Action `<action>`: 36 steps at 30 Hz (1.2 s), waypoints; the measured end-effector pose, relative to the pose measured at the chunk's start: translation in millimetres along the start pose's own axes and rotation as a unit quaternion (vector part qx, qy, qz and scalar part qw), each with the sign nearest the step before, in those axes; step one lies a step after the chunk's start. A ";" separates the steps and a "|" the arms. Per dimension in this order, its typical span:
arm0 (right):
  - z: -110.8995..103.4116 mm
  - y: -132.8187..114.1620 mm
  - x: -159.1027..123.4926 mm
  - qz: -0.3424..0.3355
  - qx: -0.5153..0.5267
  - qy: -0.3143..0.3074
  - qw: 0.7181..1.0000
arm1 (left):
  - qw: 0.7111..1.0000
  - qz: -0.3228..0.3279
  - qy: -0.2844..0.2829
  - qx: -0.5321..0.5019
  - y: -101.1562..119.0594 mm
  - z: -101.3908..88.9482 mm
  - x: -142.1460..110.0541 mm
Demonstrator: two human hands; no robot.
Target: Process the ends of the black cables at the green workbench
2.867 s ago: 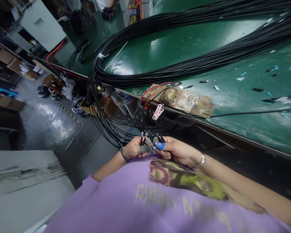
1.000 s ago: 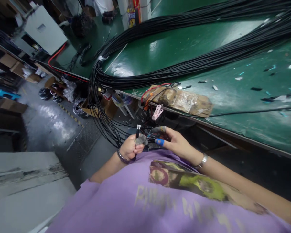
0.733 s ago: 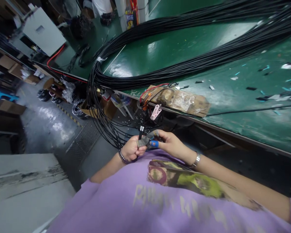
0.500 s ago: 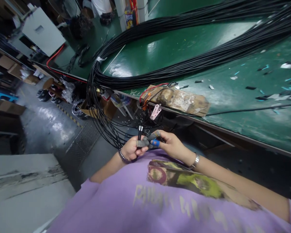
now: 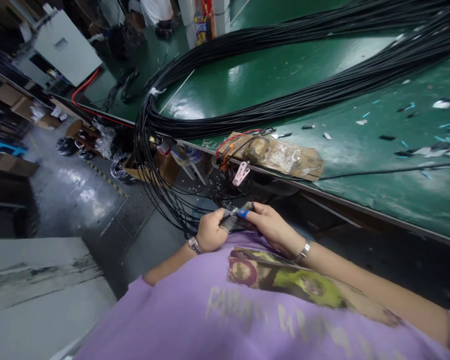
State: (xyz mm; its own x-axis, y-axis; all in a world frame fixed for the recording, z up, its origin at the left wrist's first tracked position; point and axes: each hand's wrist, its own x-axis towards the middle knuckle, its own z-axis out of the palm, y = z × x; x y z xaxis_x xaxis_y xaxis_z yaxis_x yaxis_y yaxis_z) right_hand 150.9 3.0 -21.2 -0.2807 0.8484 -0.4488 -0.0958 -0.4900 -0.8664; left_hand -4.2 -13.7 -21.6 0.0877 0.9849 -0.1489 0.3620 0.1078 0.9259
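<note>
My left hand [image 5: 212, 231] is closed in front of my shirt, its back turned up and its fingers curled. Black cables [image 5: 175, 212] hang from the bench edge and run in behind it; their ends are hidden in the grip. Close beside it, my right hand [image 5: 273, 226] pinches with thumb and forefinger. Grey covers wrap fingertips on both hands, and a blue band [image 5: 243, 213] circles a right-hand digit. A small pale bit shows where the fingertips meet, too blurred to name.
A thick bundle of black cables [image 5: 285, 107] loops across the green bench [image 5: 217, 95]. At its edge lies a taped cardboard piece [image 5: 285, 156] with a pink clip [image 5: 241, 173] hanging beside it. Cable scraps [image 5: 388, 137] litter the right side. A white cabinet [image 5: 33, 300] stands at lower left.
My left hand has rolled over so its back faces up, and the two white-tipped cable ends that stuck up from it are now hidden. My right hand has shifted slightly right.
</note>
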 end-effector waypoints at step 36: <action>-10.7 4.3 -1.6 0.074 0.179 -0.129 0.973 | 0.907 -0.167 -0.046 -0.384 13.4 2.8 -5.5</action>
State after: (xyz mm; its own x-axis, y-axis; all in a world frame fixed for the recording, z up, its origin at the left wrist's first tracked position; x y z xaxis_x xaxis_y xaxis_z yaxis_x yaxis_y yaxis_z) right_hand 161.2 1.7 -26.5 -0.5432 0.7068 -0.4532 -0.3486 -0.6809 -0.6441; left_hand 2.8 -18.0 -9.4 0.1819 0.8681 -0.4619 -0.3666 0.4958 0.7873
